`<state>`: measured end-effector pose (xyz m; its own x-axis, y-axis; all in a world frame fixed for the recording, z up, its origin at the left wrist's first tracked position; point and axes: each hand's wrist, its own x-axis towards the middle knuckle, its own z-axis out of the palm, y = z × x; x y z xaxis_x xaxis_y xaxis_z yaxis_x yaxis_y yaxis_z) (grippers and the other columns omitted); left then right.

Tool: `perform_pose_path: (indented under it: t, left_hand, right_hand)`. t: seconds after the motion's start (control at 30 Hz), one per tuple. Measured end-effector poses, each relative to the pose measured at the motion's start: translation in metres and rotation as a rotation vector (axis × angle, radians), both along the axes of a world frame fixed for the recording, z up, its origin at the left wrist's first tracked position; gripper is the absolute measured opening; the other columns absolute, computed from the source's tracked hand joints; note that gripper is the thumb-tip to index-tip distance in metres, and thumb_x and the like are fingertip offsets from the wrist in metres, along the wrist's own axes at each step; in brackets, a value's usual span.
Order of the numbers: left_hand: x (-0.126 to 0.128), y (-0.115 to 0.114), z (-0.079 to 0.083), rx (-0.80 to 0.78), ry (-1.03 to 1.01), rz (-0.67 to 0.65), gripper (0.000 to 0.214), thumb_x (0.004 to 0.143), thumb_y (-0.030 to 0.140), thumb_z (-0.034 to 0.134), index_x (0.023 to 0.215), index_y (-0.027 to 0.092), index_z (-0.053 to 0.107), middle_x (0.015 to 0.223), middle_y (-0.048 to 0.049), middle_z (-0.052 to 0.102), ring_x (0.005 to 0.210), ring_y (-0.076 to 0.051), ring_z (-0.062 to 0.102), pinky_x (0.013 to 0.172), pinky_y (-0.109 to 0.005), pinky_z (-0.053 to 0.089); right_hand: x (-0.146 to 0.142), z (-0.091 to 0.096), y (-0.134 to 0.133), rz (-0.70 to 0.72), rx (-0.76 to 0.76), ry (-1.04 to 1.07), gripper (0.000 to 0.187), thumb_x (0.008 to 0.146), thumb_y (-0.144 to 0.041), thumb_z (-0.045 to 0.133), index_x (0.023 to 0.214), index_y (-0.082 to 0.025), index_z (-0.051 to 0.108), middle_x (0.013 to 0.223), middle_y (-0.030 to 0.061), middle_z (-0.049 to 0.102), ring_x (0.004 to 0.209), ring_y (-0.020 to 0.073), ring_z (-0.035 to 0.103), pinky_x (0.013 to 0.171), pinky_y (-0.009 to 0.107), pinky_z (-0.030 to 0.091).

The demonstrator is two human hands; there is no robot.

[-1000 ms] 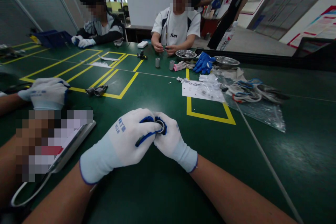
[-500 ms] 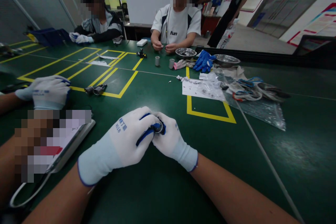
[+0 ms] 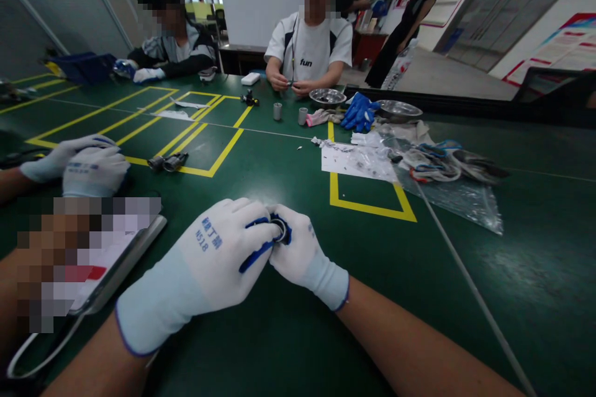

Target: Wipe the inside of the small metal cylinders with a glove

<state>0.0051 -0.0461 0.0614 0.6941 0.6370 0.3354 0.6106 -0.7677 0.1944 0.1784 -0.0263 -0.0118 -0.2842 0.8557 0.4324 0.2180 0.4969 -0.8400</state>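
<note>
My left hand (image 3: 226,254) and my right hand (image 3: 300,251) meet above the green table, both in white gloves with blue palms. Between them is a small round metal piece (image 3: 280,230) with a ring-shaped open end that faces up toward me. The left thumb and fingers pinch it from the left, while the right fingers curl around its other side. Most of its body is hidden by the gloves, so its exact kind does not show.
Two dark metal cylinders (image 3: 167,162) lie by yellow tape. Farther back stand grey cups (image 3: 277,111), steel bowls (image 3: 399,108) and blue gloves (image 3: 360,111). A plastic bag (image 3: 479,205) lies right. At left are a co-worker's gloved hands (image 3: 95,170) and a white-cabled device (image 3: 125,267).
The metal piece has turned slightly, and its ring end shows more plainly. My left wrist has shifted a little left and down. The neighbouring co-worker's gloved hands have moved slightly.
</note>
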Motion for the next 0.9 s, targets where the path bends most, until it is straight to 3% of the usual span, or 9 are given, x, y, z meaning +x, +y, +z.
perform_pose_path:
  t: [0.4,0.8,0.9]
  left_hand:
    - [-0.002,-0.009,-0.004,-0.201,0.015,0.137,0.021,0.095,0.018,0.056,0.107,0.025,0.072,0.111,-0.0071,0.071,0.100,-0.027,0.067,0.088,-0.045,0.055]
    - [-0.004,-0.005,-0.014,-0.266,-0.034,0.141,0.022,0.098,0.016,0.058,0.116,0.023,0.070,0.124,-0.0092,0.076,0.115,-0.029,0.073,0.104,-0.050,0.059]
    - [-0.005,-0.002,-0.016,-0.223,-0.106,0.187,0.020,0.100,0.019,0.057,0.116,0.021,0.070,0.120,-0.0107,0.076,0.109,-0.030,0.074,0.097,-0.048,0.061]
  right_hand:
    - [-0.002,-0.003,-0.001,0.034,0.084,-0.104,0.019,0.083,-0.015,0.064,0.101,-0.020,0.070,0.102,0.0118,0.081,0.092,0.0269,0.078,0.085,0.040,0.061]
    - [-0.001,-0.006,-0.001,-0.012,0.061,-0.160,0.005,0.085,-0.018,0.064,0.083,-0.022,0.061,0.080,0.0051,0.073,0.074,0.0223,0.073,0.067,0.033,0.054]
    - [-0.001,-0.004,-0.002,-0.037,0.043,-0.114,0.003,0.086,-0.020,0.065,0.085,-0.021,0.063,0.081,0.0056,0.074,0.073,0.0226,0.072,0.065,0.034,0.054]
